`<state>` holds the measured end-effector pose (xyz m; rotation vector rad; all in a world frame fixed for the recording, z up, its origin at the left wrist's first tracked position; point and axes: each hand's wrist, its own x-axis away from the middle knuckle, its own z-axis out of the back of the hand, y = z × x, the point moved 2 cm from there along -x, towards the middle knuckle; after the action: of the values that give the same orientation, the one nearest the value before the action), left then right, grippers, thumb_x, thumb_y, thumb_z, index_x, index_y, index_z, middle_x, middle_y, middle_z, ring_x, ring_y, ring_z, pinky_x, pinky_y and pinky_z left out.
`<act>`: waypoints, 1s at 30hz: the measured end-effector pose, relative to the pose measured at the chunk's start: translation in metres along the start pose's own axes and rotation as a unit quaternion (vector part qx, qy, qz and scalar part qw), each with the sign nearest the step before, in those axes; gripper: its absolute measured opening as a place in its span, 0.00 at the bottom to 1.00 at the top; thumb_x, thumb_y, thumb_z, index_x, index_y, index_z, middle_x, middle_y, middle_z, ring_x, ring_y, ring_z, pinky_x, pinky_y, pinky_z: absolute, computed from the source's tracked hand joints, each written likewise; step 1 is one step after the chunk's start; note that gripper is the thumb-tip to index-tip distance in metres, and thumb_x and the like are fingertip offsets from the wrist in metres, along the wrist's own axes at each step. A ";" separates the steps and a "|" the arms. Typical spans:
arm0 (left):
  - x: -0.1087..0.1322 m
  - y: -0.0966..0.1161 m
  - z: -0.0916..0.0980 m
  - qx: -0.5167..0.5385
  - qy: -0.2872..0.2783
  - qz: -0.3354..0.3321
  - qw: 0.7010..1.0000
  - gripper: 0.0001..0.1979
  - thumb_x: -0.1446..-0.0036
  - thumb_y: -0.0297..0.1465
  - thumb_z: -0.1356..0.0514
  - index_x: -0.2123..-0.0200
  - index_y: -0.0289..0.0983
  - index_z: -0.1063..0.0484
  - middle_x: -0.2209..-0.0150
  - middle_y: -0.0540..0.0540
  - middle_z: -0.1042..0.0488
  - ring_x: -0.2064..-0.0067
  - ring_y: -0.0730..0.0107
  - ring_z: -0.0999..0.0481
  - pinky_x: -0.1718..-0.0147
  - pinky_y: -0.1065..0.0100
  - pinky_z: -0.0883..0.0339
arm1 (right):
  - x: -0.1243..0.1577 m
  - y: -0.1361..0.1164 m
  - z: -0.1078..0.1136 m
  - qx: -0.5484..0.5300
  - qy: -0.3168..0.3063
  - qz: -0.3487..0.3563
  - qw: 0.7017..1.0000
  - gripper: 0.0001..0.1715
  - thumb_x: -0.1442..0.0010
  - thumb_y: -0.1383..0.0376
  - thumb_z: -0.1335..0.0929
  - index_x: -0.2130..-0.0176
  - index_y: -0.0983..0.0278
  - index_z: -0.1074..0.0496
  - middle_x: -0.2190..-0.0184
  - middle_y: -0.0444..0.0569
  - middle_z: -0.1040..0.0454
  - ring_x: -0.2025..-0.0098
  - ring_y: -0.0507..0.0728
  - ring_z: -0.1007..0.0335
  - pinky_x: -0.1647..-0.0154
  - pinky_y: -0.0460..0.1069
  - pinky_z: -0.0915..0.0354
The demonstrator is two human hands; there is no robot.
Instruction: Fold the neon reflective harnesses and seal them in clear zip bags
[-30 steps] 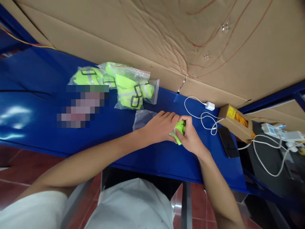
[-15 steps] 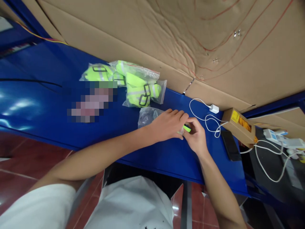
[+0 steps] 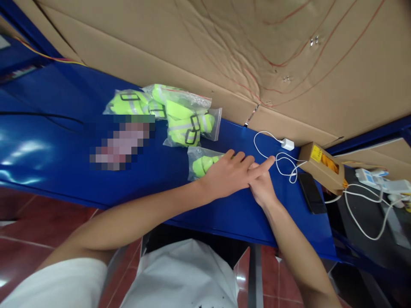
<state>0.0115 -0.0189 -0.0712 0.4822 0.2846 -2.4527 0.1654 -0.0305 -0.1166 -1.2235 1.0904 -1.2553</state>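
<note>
Hands (image 3: 247, 175) flat on bagged vest (image 3: 202, 164)

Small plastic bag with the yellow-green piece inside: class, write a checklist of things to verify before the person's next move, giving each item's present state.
1. Folded yellow-green piece is inside the small plastic bag: ok.
2. Left hand lies flat over the bag's right end: ok.
3. Right hand is beside the bag, mostly under the left hand, one finger extended: ok.
4. Bag mouth sealed: cannot tell, the hands cover it.
5. Filled bags lie apart, further back on the blue table: ok.
6. White cable lies just beyond the fingertips, close to the hands: not ok.
</note>
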 end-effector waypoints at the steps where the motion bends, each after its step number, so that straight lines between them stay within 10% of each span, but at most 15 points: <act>1: 0.001 -0.001 0.003 0.003 0.004 0.011 1.000 0.37 0.31 0.38 0.41 0.25 0.39 0.53 0.55 0.41 0.23 0.56 0.54 0.25 0.61 0.56 0.39 | 0.001 0.002 0.003 -0.017 -0.021 -0.015 1.000 0.19 0.43 0.48 0.25 0.69 0.59 0.26 0.71 0.45 0.25 0.64 0.58 0.25 0.60 0.54 0.27; 11: 0.006 0.003 0.003 0.047 -0.065 0.066 0.995 0.46 0.35 0.37 0.36 0.23 0.42 0.60 0.55 0.41 0.23 0.57 0.56 0.23 0.59 0.61 0.39 | 0.005 0.009 0.012 0.028 -0.311 -0.029 0.950 0.40 0.39 0.37 0.30 0.39 0.59 0.25 0.41 0.54 0.23 0.36 0.64 0.29 0.33 0.61 0.33; 17: 0.017 -0.034 0.035 0.373 -0.247 0.067 0.892 0.62 0.47 0.46 0.29 0.23 0.49 0.68 0.39 0.39 0.25 0.45 0.54 0.23 0.52 0.64 0.34 | 0.011 -0.011 -0.003 -0.009 -0.261 0.029 0.965 0.19 0.30 0.54 0.31 0.45 0.58 0.20 0.54 0.49 0.17 0.54 0.59 0.18 0.49 0.58 0.22; 21: 0.020 -0.068 0.027 0.436 -0.292 0.139 0.840 0.53 0.50 0.51 0.30 0.26 0.44 0.46 0.43 0.40 0.22 0.49 0.55 0.20 0.57 0.68 0.34 | 0.011 -0.009 -0.002 -0.049 -0.221 0.013 0.974 0.20 0.34 0.55 0.27 0.44 0.56 0.21 0.51 0.49 0.17 0.54 0.58 0.17 0.50 0.57 0.21; 24: 0.022 -0.080 0.001 0.459 -0.335 0.173 0.805 0.32 0.47 0.54 0.34 0.46 0.38 0.20 0.60 0.44 0.17 0.63 0.61 0.20 0.67 0.70 0.37 | 0.008 -0.005 -0.002 -0.035 -0.206 0.011 0.978 0.21 0.34 0.55 0.27 0.44 0.57 0.23 0.55 0.48 0.17 0.58 0.54 0.18 0.52 0.52 0.22; 30: 0.027 -0.069 -0.029 0.539 -0.205 0.268 0.772 0.23 0.51 0.49 0.29 0.66 0.35 0.22 0.71 0.51 0.25 0.71 0.70 0.30 0.73 0.70 0.44 | 0.008 -0.002 0.003 0.014 -0.272 -0.058 0.960 0.29 0.35 0.59 0.26 0.38 0.58 0.30 0.55 0.48 0.17 0.53 0.53 0.18 0.52 0.48 0.24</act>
<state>-0.0428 0.0301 -0.1027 0.3666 -1.3315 -1.8357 0.1690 -0.0382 -0.1134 -1.5102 0.6013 -0.9274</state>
